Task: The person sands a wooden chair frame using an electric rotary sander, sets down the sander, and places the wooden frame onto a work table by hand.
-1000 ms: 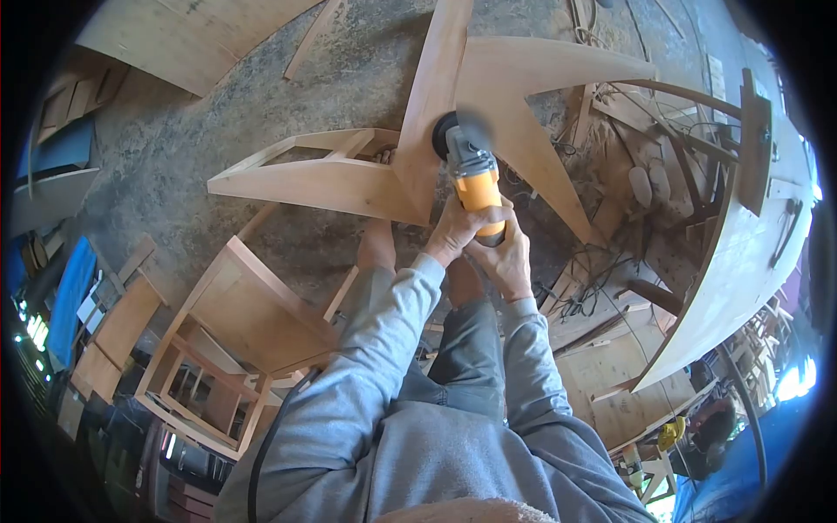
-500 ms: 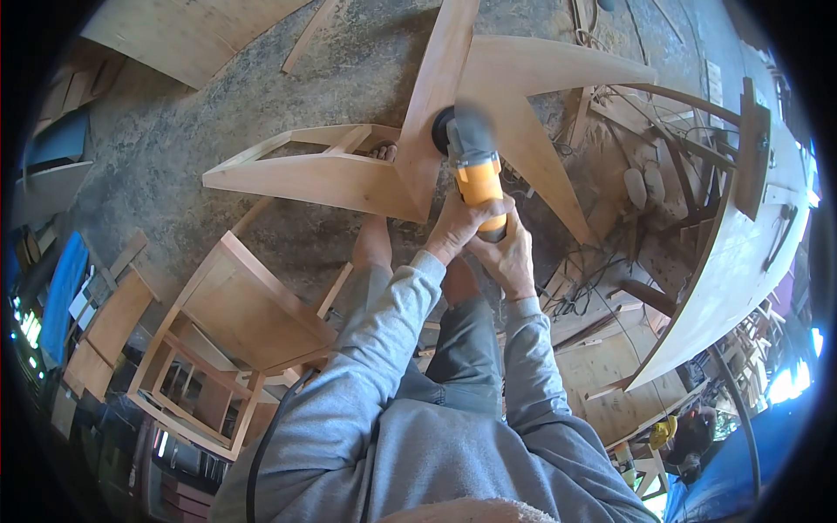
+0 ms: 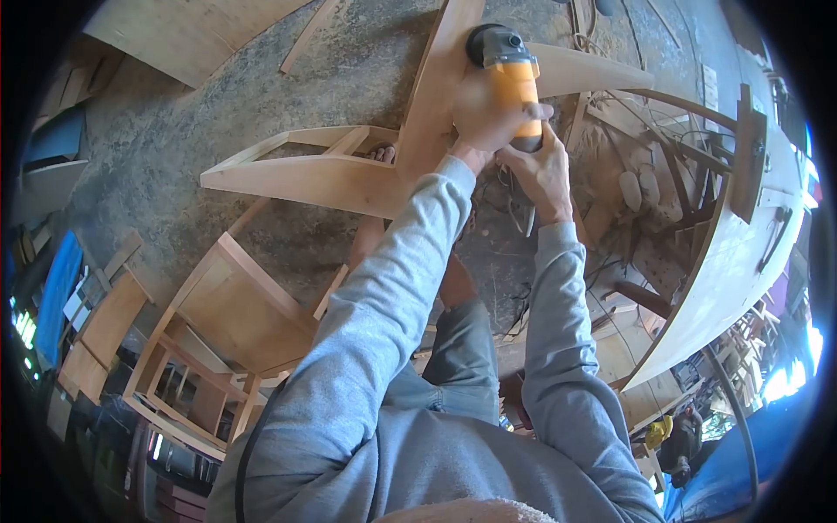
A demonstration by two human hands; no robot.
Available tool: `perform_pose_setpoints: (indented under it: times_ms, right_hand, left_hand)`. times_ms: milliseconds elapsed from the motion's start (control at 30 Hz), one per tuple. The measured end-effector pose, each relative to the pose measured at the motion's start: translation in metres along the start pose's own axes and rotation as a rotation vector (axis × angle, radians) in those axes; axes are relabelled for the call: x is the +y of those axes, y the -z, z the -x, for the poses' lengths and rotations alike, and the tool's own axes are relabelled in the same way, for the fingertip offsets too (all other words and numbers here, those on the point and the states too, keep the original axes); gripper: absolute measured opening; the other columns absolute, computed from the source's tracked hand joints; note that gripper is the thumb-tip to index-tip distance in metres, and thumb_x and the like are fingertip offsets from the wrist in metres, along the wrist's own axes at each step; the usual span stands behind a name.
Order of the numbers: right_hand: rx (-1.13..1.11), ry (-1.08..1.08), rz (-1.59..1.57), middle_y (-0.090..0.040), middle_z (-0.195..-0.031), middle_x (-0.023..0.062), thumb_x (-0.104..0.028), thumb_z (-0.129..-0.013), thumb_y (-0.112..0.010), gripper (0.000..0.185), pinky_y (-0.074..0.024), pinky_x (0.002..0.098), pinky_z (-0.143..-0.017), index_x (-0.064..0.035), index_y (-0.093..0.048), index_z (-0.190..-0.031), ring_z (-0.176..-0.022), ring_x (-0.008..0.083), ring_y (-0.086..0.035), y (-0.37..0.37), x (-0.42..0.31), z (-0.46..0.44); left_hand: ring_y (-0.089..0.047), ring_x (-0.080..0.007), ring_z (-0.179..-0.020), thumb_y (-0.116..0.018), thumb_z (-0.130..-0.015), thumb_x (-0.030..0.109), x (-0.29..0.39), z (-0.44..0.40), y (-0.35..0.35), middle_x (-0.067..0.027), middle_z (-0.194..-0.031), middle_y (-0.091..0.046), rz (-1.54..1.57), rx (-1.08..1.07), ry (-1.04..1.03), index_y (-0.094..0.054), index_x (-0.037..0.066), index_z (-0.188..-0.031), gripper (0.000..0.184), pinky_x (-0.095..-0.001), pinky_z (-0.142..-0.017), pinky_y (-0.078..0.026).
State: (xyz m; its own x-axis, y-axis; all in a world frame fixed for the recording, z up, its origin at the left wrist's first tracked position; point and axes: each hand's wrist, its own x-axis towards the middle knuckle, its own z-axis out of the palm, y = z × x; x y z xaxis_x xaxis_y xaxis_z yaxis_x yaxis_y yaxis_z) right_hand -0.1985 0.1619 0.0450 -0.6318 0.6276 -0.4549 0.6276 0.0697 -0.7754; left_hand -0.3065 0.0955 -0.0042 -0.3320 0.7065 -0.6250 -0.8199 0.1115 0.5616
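Scuffed concrete floor [image 3: 288, 113] spreads over the upper left of the frame, with a plywood sheet [image 3: 187, 35] at the top corner and a curved panel [image 3: 741, 279] bowed along the right side. At the lower left is an open wooden carcass [image 3: 240, 314].

My angle grinder [image 3: 517, 83], orange-bodied with a grey gear head, is at the upper centre. Its black disc [image 3: 478, 45] is over the long board [image 3: 429, 122] of a branching wooden frame; I cannot tell whether it presses on the wood or just clears it. Both my hands are clamped on the tool: the left hand [image 3: 486, 115], blurred, wraps the orange body from the left, and the right hand [image 3: 542, 173] cups the dark rear end.

Good work here, I judge, rests on these 2 grips sharing the load: the left steering close to the head, the right setting the angle from behind. I would hold the disc nearly flat, since a tipped rim could gouge the board, and use long, light, overlapping passes rather than dwelling in 1 spot. Where the board meets the pointed arm [image 3: 593, 71], at the upper right, I would ease off so the edge isn't rounded. My bare toes [image 3: 382, 153] show in the frame's opening at left of centre, so the disc should stay well away from them. Power cord [image 3: 248, 462], lower left, belongs behind my arm.
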Motion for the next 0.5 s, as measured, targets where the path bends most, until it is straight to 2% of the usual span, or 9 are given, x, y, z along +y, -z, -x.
perform_pose_setpoints:
  times_ms: [67,133,167,200,233,267,333,433,500]
  right_hand:
    - [-0.007,0.008,-0.082,-0.077,-0.099,0.0139,-0.029,-0.079,-0.086,0.057,-0.0587,0.0358,-0.080,0.0053,-0.066,-0.119,-0.089,0.0190,-0.074,-0.002,0.015,0.017]
    - [-0.053,-0.027,-0.124,-0.076,-0.100,0.0127,-0.022,-0.078,-0.086,0.056,-0.0592,0.0341,-0.081,0.0042,-0.066,-0.123,-0.091,0.0153,-0.073,-0.007,0.011,0.051]
    - [-0.086,-0.064,-0.094,-0.077,-0.101,0.0131,-0.018,-0.075,-0.084,0.057,-0.0597,0.0353,-0.082,0.0040,-0.066,-0.125,-0.091,0.0166,-0.073,-0.012,0.030,0.069]
    - [-0.091,-0.005,-0.091,-0.077,-0.102,0.0154,-0.018,-0.073,-0.083,0.060,-0.0599,0.0366,-0.084,0.0032,-0.065,-0.126,-0.095,0.0186,-0.074,-0.017,0.036,0.088]
    - [-0.160,-0.040,-0.020,-0.077,-0.106,0.0207,-0.025,-0.072,-0.085,0.069,-0.0596,0.0398,-0.088,0.0022,-0.064,-0.131,-0.101,0.0263,-0.077,-0.019,0.045,0.104]
    - [-0.173,0.046,0.026,-0.076,-0.111,0.0251,-0.034,-0.070,-0.087,0.079,-0.0589,0.0436,-0.091,-0.0009,-0.062,-0.138,-0.107,0.0371,-0.077,-0.023,0.061,0.118]
    - [-0.340,-0.027,0.177,-0.075,-0.115,0.0260,-0.038,-0.069,-0.088,0.085,-0.0581,0.0466,-0.092,-0.0042,-0.060,-0.142,-0.109,0.0440,-0.073,-0.017,0.061,0.136]
    - [-0.460,-0.008,0.320,-0.075,-0.114,0.0256,-0.036,-0.070,-0.087,0.083,-0.0579,0.0474,-0.092,-0.0065,-0.060,-0.143,-0.108,0.0456,-0.072,-0.007,0.066,0.130]
    - [-0.411,0.057,0.216,-0.076,-0.111,0.0244,-0.031,-0.070,-0.087,0.078,-0.0580,0.0462,-0.091,-0.0043,-0.061,-0.139,-0.106,0.0427,-0.074,0.003,0.061,0.107]
  left_hand:
    - [-0.070,-0.0180,-0.087,-0.092,-0.077,0.039,-0.018,0.012,0.001,-0.0080,-0.106,-0.069,-0.087,0.033,-0.075,-0.067,0.000,-0.119,0.063,-0.0327,-0.077,-0.060]
    - [-0.068,-0.0170,-0.096,-0.094,-0.076,0.038,-0.043,0.048,0.008,-0.0062,-0.111,-0.067,-0.037,0.069,-0.029,-0.064,0.002,-0.126,0.068,-0.0322,-0.082,-0.058]
    - [-0.068,-0.0162,-0.097,-0.095,-0.077,0.035,-0.062,0.067,0.010,-0.0057,-0.112,-0.066,-0.042,0.176,-0.053,-0.061,0.003,-0.130,0.071,-0.0325,-0.083,-0.058]
    - [-0.068,-0.0154,-0.098,-0.095,-0.078,0.032,-0.071,0.092,0.012,-0.0044,-0.113,-0.066,0.095,0.131,-0.099,-0.059,0.004,-0.133,0.071,-0.0322,-0.086,-0.058]
    - [-0.072,-0.0146,-0.097,-0.093,-0.079,0.025,-0.095,0.109,0.017,-0.0052,-0.108,-0.072,0.140,0.216,-0.116,-0.068,0.004,-0.121,0.053,-0.0321,-0.086,-0.059]
    - [-0.072,-0.0149,-0.097,-0.090,-0.082,0.020,-0.118,0.129,0.028,-0.0054,-0.112,-0.073,0.126,0.217,-0.009,-0.065,0.004,-0.125,0.053,-0.0332,-0.089,-0.059]
    - [-0.072,-0.0158,-0.103,-0.088,-0.084,0.012,-0.142,0.161,0.021,-0.0059,-0.113,-0.075,0.361,0.326,-0.121,-0.063,0.006,-0.129,0.052,-0.0350,-0.095,-0.059]
    - [-0.072,-0.0168,-0.105,-0.088,-0.084,0.011,-0.149,0.166,0.016,-0.0069,-0.114,-0.075,0.432,0.335,-0.104,-0.063,0.007,-0.129,0.051,-0.0358,-0.097,-0.058]
    - [-0.072,-0.0171,-0.104,-0.088,-0.084,0.011,-0.141,0.145,0.006,-0.0076,-0.117,-0.075,0.414,0.358,-0.145,-0.063,0.008,-0.128,0.050,-0.0357,-0.097,-0.058]
